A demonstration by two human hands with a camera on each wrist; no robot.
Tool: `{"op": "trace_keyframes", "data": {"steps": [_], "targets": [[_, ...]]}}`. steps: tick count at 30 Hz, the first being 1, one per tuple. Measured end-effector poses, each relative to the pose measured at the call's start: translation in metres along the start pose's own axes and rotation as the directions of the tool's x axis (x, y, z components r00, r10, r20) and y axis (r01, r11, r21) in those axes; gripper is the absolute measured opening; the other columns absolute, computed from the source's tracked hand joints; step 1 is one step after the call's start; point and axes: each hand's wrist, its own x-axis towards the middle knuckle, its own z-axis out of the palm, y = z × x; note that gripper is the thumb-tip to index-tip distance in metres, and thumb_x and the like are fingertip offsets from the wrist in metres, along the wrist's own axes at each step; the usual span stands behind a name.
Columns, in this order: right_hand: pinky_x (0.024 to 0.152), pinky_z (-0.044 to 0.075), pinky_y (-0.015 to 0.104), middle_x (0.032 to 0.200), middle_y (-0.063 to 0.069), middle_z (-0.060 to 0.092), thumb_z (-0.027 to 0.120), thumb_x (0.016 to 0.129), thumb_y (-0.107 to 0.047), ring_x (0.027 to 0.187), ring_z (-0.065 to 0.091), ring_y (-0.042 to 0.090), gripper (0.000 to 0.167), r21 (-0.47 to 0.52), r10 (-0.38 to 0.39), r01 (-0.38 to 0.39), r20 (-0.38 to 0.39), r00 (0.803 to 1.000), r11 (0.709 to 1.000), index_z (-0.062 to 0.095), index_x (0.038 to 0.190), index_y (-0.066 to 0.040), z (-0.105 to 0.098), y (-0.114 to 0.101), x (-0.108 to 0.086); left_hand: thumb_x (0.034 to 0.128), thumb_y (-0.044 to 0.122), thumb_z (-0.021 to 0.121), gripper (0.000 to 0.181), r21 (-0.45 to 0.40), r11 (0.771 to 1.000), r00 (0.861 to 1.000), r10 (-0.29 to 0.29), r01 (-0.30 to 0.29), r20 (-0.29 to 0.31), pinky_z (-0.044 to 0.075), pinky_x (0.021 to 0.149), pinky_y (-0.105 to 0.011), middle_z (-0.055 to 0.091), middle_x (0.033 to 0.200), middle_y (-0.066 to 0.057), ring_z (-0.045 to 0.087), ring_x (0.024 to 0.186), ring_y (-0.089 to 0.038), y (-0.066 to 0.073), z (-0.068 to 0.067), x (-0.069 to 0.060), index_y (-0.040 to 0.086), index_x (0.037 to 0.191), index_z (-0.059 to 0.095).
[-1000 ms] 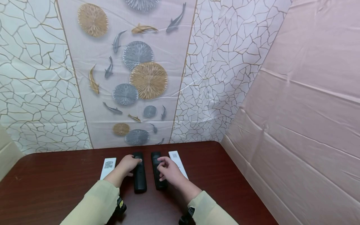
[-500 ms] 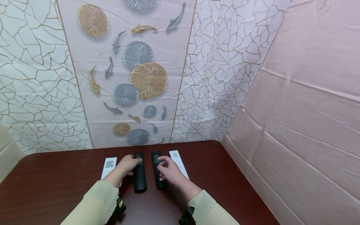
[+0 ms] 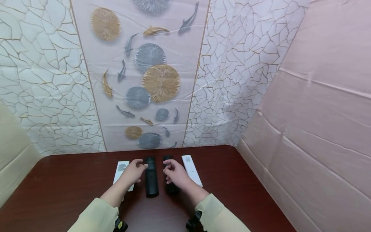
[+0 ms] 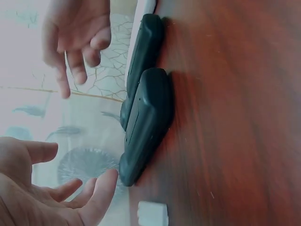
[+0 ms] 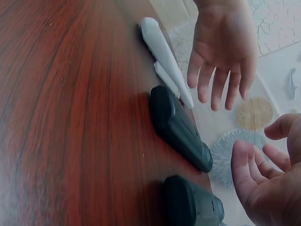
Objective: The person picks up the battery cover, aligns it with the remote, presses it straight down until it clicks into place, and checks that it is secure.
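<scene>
Two black remote controls lie side by side on the table, the left one (image 3: 152,180) and the right one (image 3: 171,188). My left hand (image 3: 134,172) hovers just left of the left remote. In the right wrist view the left hand (image 5: 225,56) is apart from it, fingers extended and empty. My right hand (image 3: 177,174) hangs above the right remote and hides much of it. In the left wrist view the right hand (image 4: 80,37) has loosely bent fingers that hold nothing.
A slim white object with a QR label (image 3: 120,169) lies left, partly under my left forearm. A similar white object (image 3: 192,170) lies right. The dark red table (image 3: 72,187) meets a patterned cloth (image 3: 156,125) behind and a pink padded wall (image 3: 304,135) at right.
My left hand has come away from the left black remote, which shows more fully now. The right hand stays above its remote. The whole head view has shifted slightly.
</scene>
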Motion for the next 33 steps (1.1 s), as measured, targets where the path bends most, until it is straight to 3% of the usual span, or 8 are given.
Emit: {"op": "trace_keyframes", "data": {"steps": [2, 8, 17, 20, 23, 25, 28, 33], "targets": [[0.061, 0.056, 0.039, 0.099, 0.009, 0.06, 0.053, 0.098, -0.004, 0.066, 0.055, 0.018, 0.032, -0.009, -0.01, 0.01, 0.003, 1.0, 1.0, 0.056, 0.13, -0.005, 0.002, -0.009, -0.005, 0.103, 0.034, 0.052, 0.06, 0.011, 1.0, 1.0, 0.028, -0.028, -0.014, 0.057, 0.075, -0.043, 0.048, 0.139, -0.027, 0.056, 0.117, -0.039, 0.001, -0.003, -0.01, -0.001, 0.149, 0.034], [0.062, 0.056, 0.036, 0.097, 0.007, 0.058, 0.056, 0.097, -0.007, 0.067, 0.057, 0.017, 0.03, -0.055, -0.033, 0.032, -0.008, 0.999, 0.998, 0.059, 0.127, -0.007, 0.006, -0.008, -0.001, 0.1033, 0.03, 0.052, 0.056, -0.039, 0.997, 0.997, 0.067, -0.068, -0.024, 0.058, 0.077, -0.043, 0.05, 0.137, -0.026, 0.054, 0.119, -0.042, 0.005, -0.013, -0.031, -0.001, 0.147, 0.036], [0.074, 0.055, 0.044, 0.096, 0.003, 0.058, 0.058, 0.098, -0.011, 0.08, 0.061, 0.029, 0.026, -0.138, -0.04, 0.046, 0.041, 0.998, 0.989, 0.062, 0.124, -0.008, 0.015, -0.01, 0.007, 0.104, 0.023, 0.049, 0.05, -0.056, 0.997, 0.998, 0.054, -0.056, -0.04, 0.057, 0.075, -0.043, 0.05, 0.137, -0.027, 0.055, 0.118, -0.043, 0.002, -0.019, -0.037, -0.003, 0.145, 0.038], [0.068, 0.052, 0.038, 0.094, 0.001, 0.058, 0.059, 0.099, -0.014, 0.076, 0.059, 0.022, 0.026, -0.203, -0.048, 0.063, 0.081, 0.996, 0.977, 0.062, 0.124, -0.008, 0.023, -0.015, 0.011, 0.1032, 0.023, 0.05, 0.05, -0.031, 0.998, 0.998, 0.044, -0.045, -0.049, 0.058, 0.075, -0.043, 0.05, 0.136, -0.027, 0.056, 0.116, -0.041, 0.0, -0.023, -0.038, -0.004, 0.144, 0.04], [0.065, 0.047, 0.031, 0.092, -0.002, 0.059, 0.06, 0.099, -0.017, 0.076, 0.056, 0.014, 0.024, -0.284, -0.071, 0.107, 0.133, 0.989, 0.953, 0.064, 0.122, -0.01, 0.033, -0.02, 0.017, 0.1013, 0.023, 0.051, 0.05, 0.1, 0.994, 0.996, 0.054, -0.047, -0.077, 0.055, 0.079, -0.045, 0.052, 0.135, -0.027, 0.057, 0.116, -0.039, -0.003, -0.029, -0.037, -0.004, 0.143, 0.042], [0.066, 0.046, 0.03, 0.091, -0.004, 0.06, 0.061, 0.098, -0.018, 0.077, 0.054, 0.011, 0.021, -0.332, -0.08, 0.132, 0.165, 0.983, 0.934, 0.065, 0.119, -0.013, 0.042, -0.022, 0.022, 0.0995, 0.022, 0.051, 0.051, 0.226, 0.973, 0.994, 0.062, -0.039, -0.095, 0.053, 0.083, -0.048, 0.051, 0.136, -0.027, 0.055, 0.118, -0.04, -0.006, -0.035, -0.036, -0.005, 0.142, 0.043], [0.07, 0.046, 0.028, 0.092, -0.007, 0.06, 0.064, 0.097, -0.02, 0.08, 0.054, 0.008, 0.019, -0.411, -0.077, 0.157, 0.205, 0.976, 0.898, 0.066, 0.116, -0.016, 0.055, -0.025, 0.029, 0.0964, 0.023, 0.054, 0.056, 0.397, 0.918, 0.991, 0.052, 0.003, -0.127, 0.05, 0.084, -0.053, 0.049, 0.137, -0.031, 0.055, 0.118, -0.044, -0.016, -0.044, -0.03, -0.006, 0.142, 0.043], [0.076, 0.049, 0.026, 0.1, -0.005, 0.06, 0.067, 0.095, -0.02, 0.088, 0.055, 0.006, 0.027, -0.578, -0.035, 0.208, 0.296, 0.955, 0.789, 0.066, 0.121, -0.011, 0.076, -0.031, 0.039, 0.0937, 0.028, 0.06, 0.064, 0.507, 0.855, 0.986, -0.029, 0.108, -0.161, 0.049, 0.083, -0.061, 0.047, 0.134, -0.036, 0.055, 0.113, -0.048, -0.031, -0.052, -0.017, -0.009, 0.142, 0.04]]}}
